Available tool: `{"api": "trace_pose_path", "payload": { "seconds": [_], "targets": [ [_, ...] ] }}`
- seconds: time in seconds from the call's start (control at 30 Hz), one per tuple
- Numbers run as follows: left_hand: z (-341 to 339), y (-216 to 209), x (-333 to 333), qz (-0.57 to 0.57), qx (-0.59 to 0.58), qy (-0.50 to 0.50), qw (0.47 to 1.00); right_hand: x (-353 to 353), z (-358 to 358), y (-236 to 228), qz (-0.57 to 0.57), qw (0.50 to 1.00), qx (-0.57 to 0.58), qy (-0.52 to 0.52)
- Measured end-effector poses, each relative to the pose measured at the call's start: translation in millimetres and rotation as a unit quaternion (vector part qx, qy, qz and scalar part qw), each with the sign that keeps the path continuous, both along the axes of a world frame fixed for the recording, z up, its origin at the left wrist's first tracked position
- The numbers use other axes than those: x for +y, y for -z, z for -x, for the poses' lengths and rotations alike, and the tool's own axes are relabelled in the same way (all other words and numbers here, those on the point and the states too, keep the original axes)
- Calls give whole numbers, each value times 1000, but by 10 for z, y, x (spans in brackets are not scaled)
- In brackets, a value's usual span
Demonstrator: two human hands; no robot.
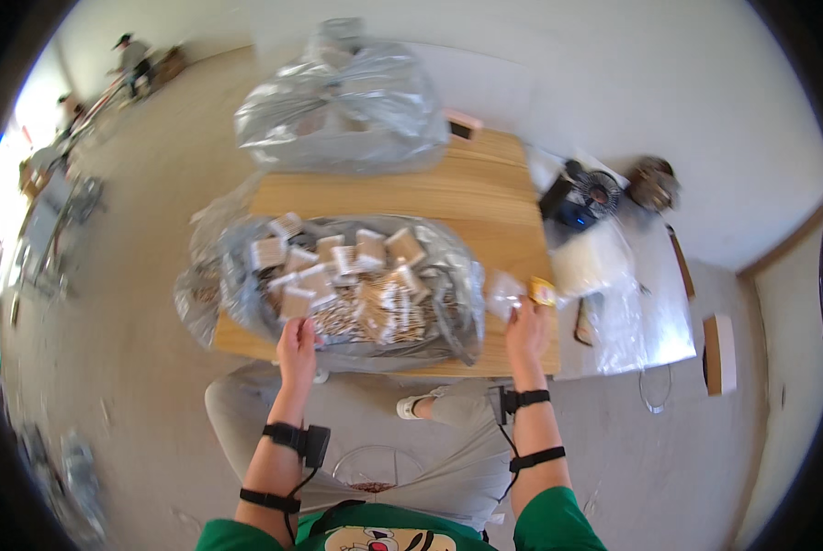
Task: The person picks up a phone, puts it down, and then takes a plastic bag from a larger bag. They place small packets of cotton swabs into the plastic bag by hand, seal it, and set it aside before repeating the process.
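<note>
A grey plastic bag (462,266) lies opened out on the wooden table, full of cotton swabs. Bundles of swabs (320,280) are heaped in its left and middle part, and loose swabs (388,312) spread toward the near side. My left hand (298,347) is closed at the bag's near left edge, beside a bundle; what its fingers hold, if anything, is too small to make out. At the table's right side my right hand (527,332) pinches a small clear plastic bag (505,294). A small yellow packet (542,292) shows right by those fingertips, blurred.
A large tied grey bag (343,110) stands at the table's far end, near a pink-edged phone-like object (463,124). To the right, a side table (664,321) bears a small black fan (597,191) and a stack of clear bags (595,262). Other people (136,62) are far off at the left.
</note>
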State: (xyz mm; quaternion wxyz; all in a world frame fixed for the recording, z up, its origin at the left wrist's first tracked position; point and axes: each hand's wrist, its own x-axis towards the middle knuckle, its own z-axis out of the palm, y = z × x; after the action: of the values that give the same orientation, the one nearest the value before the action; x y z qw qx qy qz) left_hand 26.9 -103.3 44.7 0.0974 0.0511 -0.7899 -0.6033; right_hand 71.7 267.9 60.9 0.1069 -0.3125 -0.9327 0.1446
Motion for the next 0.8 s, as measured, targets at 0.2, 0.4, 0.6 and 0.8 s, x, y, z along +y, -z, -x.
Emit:
{"api": "trace_pose_path", "payload": {
  "seconds": [0.2,0.4,0.6,0.8],
  "targets": [
    [210,6,-245,227,123,-80,963,136,177,406,-165,963,-3,-214],
    [254,-62,-193,366,26,-40,930,130,289,581,-82,966,-110,-220],
    [300,44,-245,352,27,-59,934,300,288,426,266,918,238,-174],
    [155,-203,-101,252,127,-76,956,-803,-50,-175,310,892,268,-189]
  ]
}}
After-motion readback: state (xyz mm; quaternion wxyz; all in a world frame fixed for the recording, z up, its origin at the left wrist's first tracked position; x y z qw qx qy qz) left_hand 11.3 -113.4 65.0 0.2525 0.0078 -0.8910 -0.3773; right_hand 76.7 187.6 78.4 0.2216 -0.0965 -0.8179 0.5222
